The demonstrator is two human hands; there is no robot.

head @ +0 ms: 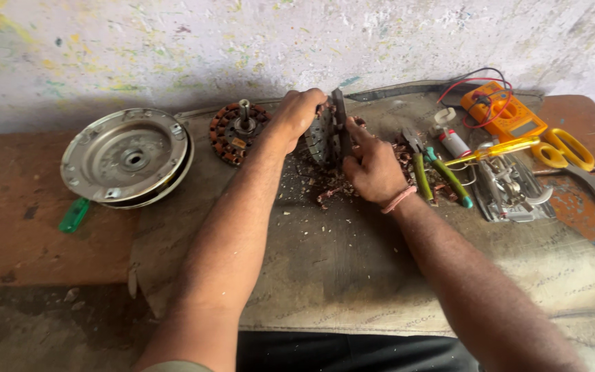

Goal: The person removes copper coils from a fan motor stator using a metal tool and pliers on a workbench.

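Right now we have both hands on a toothed metal stator core [326, 134] that stands on edge near the middle of the bench, on a worn grey mat [352, 275]. Our left hand [297, 114] curls over the top and far side of the core, fingers wrapped down around its rim, so the grip is closed on it. Our right hand [373, 165] presses against the near side, fingers bent and pinched at the core's edge beside a dark flat piece [341, 120] that stands upright against it; whether those fingers hold that piece or only the core, we cannot tell. Bits of reddish copper wire scrap [325, 189] lie scattered on the mat just below and around the core. Behind our left wrist sits a wound stator with a shaft [235, 131], copper coils showing. Well off to the left a round metal motor cover [127, 157] rests on the wooden bench [15, 227], with a small green tool handle [74, 215] beside it. To the right of our right hand lie green-handled pliers [435, 172], a yellow-handled screwdriver [494, 149], an orange multimeter [504, 114] with red and black leads, and yellow-handled scissors [566, 151].
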